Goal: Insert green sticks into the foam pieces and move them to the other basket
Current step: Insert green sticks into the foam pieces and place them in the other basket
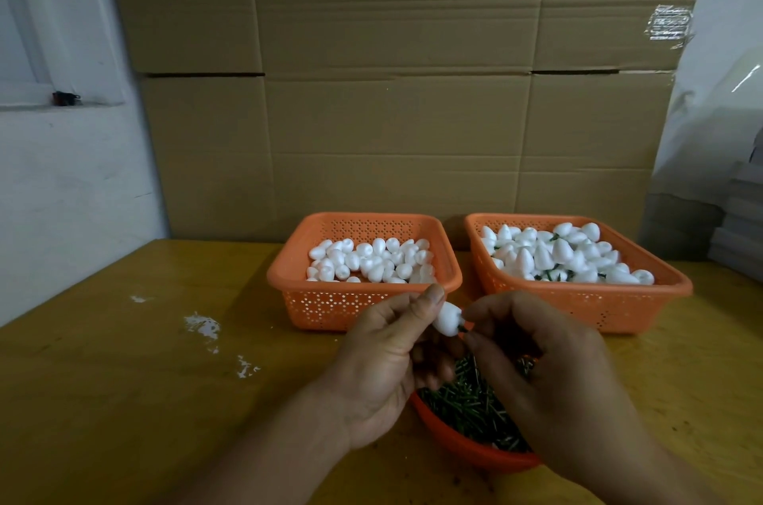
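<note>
My left hand [384, 356] pinches a white foam piece [448, 318] between thumb and fingers, just in front of the left orange basket [289, 277]. My right hand [545, 376] pinches a short green stick [464, 328] whose tip touches the foam piece's lower end. The left basket holds plain white foam pieces [371, 261]. The right orange basket [681, 290] holds foam pieces with green sticks [565, 252]. Under my hands an orange bowl [454, 438] is full of loose green sticks [462, 401].
Everything stands on a yellow wooden table [124, 380]. White foam crumbs [204, 325] lie on it to the left. Stacked cardboard boxes [392, 91] form a wall right behind the baskets. A white wall [62, 174] is at left, grey stacked material [739, 224] at right.
</note>
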